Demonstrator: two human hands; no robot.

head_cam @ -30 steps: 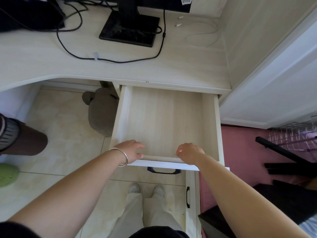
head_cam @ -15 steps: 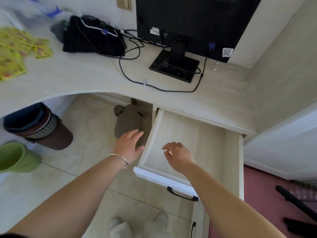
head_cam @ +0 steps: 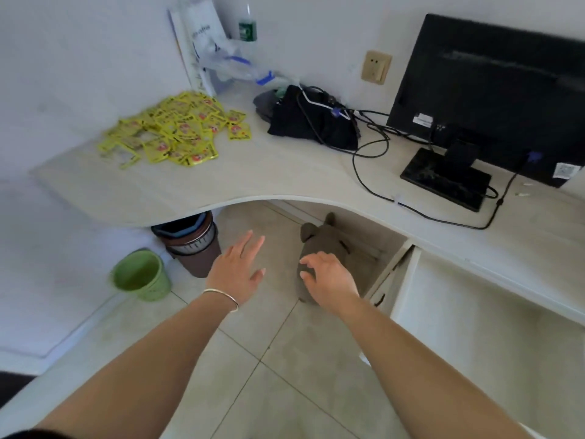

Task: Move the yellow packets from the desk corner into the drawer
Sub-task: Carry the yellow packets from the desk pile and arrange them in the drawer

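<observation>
A loose heap of several yellow packets (head_cam: 177,131) lies on the far left corner of the pale wooden desk (head_cam: 278,179). The drawer (head_cam: 474,331) stands pulled out at the right, its light wood bottom bare. Both hands hover in front of the desk edge, below the packets and apart from them. My left hand (head_cam: 237,269), with a thin bracelet at the wrist, is flat with fingers spread and holds nothing. My right hand (head_cam: 327,280) has loosely curled fingers, also with nothing in it, just left of the drawer.
A black monitor (head_cam: 493,90) on its stand, black cables (head_cam: 373,172) and a black bag (head_cam: 311,120) occupy the desk's right half. Plastic bags (head_cam: 209,55) and a bottle lean in the corner. Under the desk: a brown bin (head_cam: 193,245), a green bucket (head_cam: 141,275), a grey plush (head_cam: 335,245).
Both hands left the drawer's front edge and moved left, out in front of the desk. My view swung left and up, bringing the yellow packets into sight.
</observation>
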